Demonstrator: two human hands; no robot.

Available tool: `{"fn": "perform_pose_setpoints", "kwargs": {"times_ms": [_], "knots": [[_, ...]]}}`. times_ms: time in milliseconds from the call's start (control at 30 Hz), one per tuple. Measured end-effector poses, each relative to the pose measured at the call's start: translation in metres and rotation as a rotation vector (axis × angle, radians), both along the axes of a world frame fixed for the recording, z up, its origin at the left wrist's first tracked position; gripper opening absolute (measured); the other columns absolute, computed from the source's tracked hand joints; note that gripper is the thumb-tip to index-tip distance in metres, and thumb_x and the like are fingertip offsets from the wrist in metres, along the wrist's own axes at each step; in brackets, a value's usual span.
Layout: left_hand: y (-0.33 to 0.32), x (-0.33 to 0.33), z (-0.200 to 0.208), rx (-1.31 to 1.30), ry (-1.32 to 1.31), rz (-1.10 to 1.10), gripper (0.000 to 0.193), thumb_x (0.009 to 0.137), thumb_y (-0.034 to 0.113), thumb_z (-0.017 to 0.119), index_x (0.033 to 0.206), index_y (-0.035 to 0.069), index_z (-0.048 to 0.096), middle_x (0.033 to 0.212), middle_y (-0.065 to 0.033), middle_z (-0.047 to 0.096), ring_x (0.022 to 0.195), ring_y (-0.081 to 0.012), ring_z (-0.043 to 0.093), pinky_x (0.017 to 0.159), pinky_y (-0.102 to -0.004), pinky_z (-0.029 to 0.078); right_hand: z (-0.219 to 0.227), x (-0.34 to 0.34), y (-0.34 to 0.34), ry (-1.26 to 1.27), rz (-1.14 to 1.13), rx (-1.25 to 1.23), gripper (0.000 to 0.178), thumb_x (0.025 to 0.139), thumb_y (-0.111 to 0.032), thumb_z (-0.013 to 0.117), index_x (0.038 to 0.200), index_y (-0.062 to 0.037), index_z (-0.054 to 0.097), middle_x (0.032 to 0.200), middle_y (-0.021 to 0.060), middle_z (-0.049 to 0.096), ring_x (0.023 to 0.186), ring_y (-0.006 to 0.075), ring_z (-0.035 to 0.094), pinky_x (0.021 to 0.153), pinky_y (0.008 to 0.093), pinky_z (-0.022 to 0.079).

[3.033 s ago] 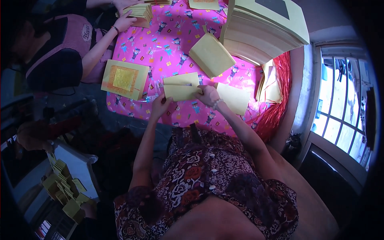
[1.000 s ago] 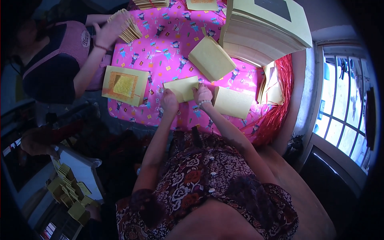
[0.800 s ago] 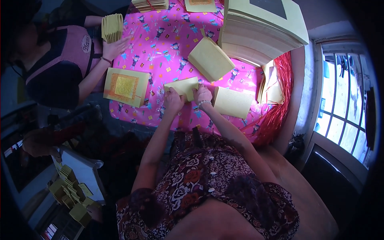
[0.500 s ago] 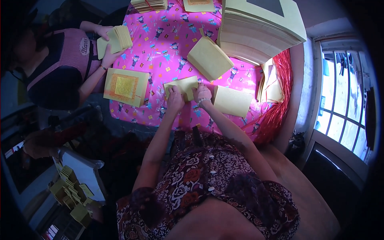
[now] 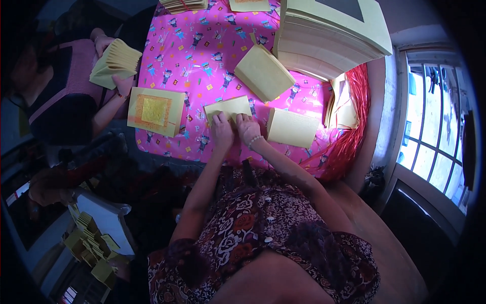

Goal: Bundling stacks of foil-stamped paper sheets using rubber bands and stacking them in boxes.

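Note:
A small yellow joss paper sheet or thin stack (image 5: 228, 106) lies at a slant at the middle of the pink table, before me. My left hand (image 5: 223, 130) has its fingers curled over the near edge of this paper. Close beside it, my right hand (image 5: 248, 131), with a bracelet at the wrist, is bent over the same edge. The fingertips are partly hidden, and how many sheets they hold I cannot tell. Just right of my right hand lies a plain yellow paper stack (image 5: 293, 127). On the left rests another stack (image 5: 155, 112) with a gold square on orange.
A co-worker at the left holds a fanned yellow paper bundle (image 5: 115, 63). A tall paper pile (image 5: 324, 43) stands at the back right, a tilted stack (image 5: 265, 73) before it. Red plastic strands (image 5: 360, 101) hang along the table's right edge. Patterned pink cloth (image 5: 202, 66) covers the table.
My right hand has moved left and nearer, from the paper's right end to its near edge beside my left hand. The co-worker's bundle has shifted left and fanned out.

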State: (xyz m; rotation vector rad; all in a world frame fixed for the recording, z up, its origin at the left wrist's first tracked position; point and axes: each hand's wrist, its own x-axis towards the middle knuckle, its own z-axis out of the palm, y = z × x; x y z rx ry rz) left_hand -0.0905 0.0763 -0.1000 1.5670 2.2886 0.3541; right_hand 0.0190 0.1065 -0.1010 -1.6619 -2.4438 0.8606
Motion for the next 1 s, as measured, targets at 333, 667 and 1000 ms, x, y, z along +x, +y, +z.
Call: {"fn": "perform_pose_setpoints", "kwargs": {"times_ms": [333,667,1000], "knots": [[0.010,0.028,-0.033,0.306,0.254,-0.005,0.045,0.084,0.018,0.058,0.125,0.006,0.045,0.107,-0.0156,0.047,0.098,-0.0328,0.048,0.084,-0.0453,0.040,-0.011,0.027,0.017,-0.008,0.134,0.307,0.018,0.079,-0.016,0.051,0.096,-0.0107,0.050,0.096,0.0071,0.052,0.090,0.0214,0.052,0.071,0.0334,0.041],[-0.009,0.008,-0.030,0.361,-0.031,-0.148,0.039,0.084,0.014,0.055,0.121,0.006,0.047,0.113,-0.0190,0.044,0.103,-0.0358,0.044,0.088,-0.0477,0.035,-0.014,0.025,0.003,0.017,0.061,0.262,0.015,0.080,-0.018,0.054,0.093,-0.0102,0.050,0.093,0.0081,0.051,0.090,0.0232,0.051,0.073,0.0356,0.040],[-0.025,-0.006,-0.014,0.248,0.031,-0.102,0.026,0.083,0.020,0.062,0.099,0.005,0.048,0.099,-0.0174,0.048,0.094,-0.0370,0.048,0.078,-0.0483,0.038,-0.018,0.036,0.007,0.096,0.044,0.325,0.023,0.079,-0.025,0.061,0.088,-0.0079,0.050,0.088,0.0087,0.050,0.086,0.0244,0.050,0.070,0.0364,0.039]]}}
